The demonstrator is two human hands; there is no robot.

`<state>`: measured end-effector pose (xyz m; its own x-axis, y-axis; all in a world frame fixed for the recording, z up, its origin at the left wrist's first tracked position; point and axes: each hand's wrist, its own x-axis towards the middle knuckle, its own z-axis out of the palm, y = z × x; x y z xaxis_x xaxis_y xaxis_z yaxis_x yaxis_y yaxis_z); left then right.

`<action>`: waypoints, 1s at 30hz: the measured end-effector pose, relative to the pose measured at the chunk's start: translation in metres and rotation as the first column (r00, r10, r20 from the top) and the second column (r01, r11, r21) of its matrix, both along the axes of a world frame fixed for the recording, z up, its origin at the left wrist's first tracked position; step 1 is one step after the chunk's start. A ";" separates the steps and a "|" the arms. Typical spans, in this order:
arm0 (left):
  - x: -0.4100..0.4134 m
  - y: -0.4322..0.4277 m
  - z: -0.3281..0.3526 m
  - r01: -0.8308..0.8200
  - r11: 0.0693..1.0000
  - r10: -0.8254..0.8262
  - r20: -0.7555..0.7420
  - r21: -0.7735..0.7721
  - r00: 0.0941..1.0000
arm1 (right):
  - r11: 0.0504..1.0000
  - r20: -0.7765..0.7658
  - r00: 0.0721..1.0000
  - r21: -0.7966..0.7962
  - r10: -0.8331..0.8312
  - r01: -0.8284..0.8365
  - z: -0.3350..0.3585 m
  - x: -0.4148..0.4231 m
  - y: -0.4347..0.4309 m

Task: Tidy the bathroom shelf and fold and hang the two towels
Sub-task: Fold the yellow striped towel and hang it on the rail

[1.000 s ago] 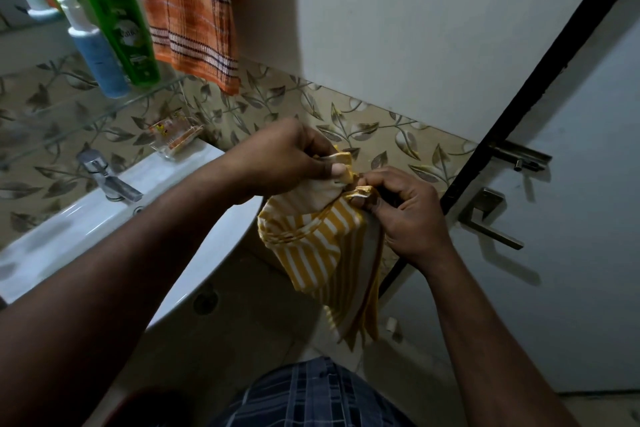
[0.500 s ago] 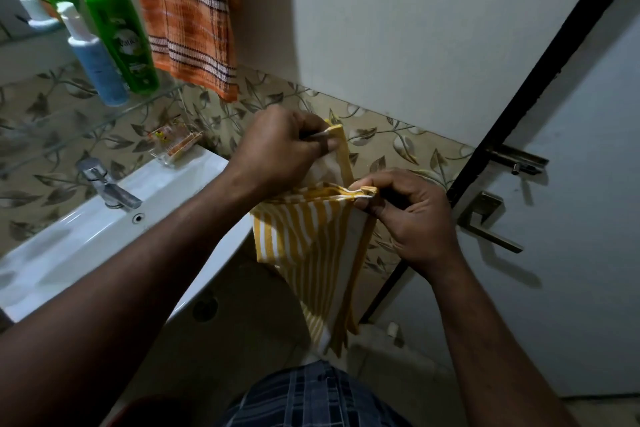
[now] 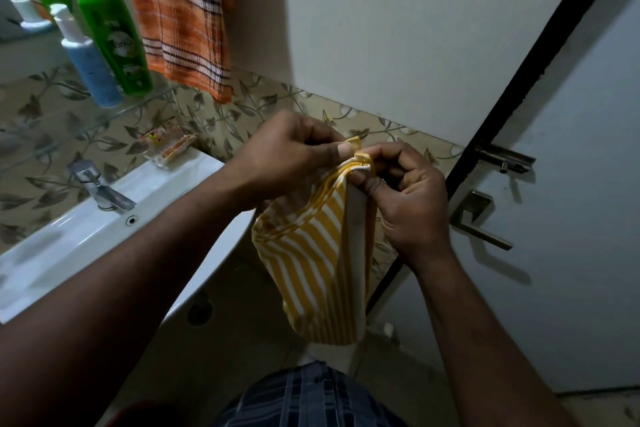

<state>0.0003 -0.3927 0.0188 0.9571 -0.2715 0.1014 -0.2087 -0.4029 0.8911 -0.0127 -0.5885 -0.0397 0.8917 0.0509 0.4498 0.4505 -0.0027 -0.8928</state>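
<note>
Head cam: left hand (image 3: 287,156) & right hand (image 3: 405,198) both pinch yellow striped towel (image 3: 311,263) at top corners. Rest hangs folded beside sink (image 3: 104,229). Orange towel (image 3: 183,17) hangs on wall.

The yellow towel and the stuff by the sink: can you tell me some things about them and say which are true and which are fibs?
1. Both hands, left hand and right hand, pinch the top of the yellow towel. True.
2. The orange towel lies in the sink. False: it hangs on the wall.
3. Two bottles, a green bottle and a blue bottle, stand on the glass shelf. True.
4. The tap is running. False: no water shows.
</note>
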 end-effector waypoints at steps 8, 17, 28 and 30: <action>-0.005 -0.008 0.000 0.022 0.983 -0.051 0.155 0.182 0.987 | 0.984 0.087 0.983 -0.053 -0.165 0.170 -0.001 0.000 0.004; -0.004 -0.002 -0.002 0.168 0.977 -0.183 0.115 0.135 0.976 | 0.966 -0.096 0.982 0.222 0.160 -0.136 -0.004 0.011 0.007; 0.003 0.024 -0.008 -0.001 0.970 -0.013 0.058 0.242 0.998 | 0.997 -0.102 0.995 -0.075 -0.016 0.008 -0.002 0.023 0.006; 0.005 0.031 -0.016 0.056 0.903 -0.004 -0.121 0.427 0.993 | 0.998 -0.062 0.998 -0.059 -0.005 0.002 0.001 0.023 0.004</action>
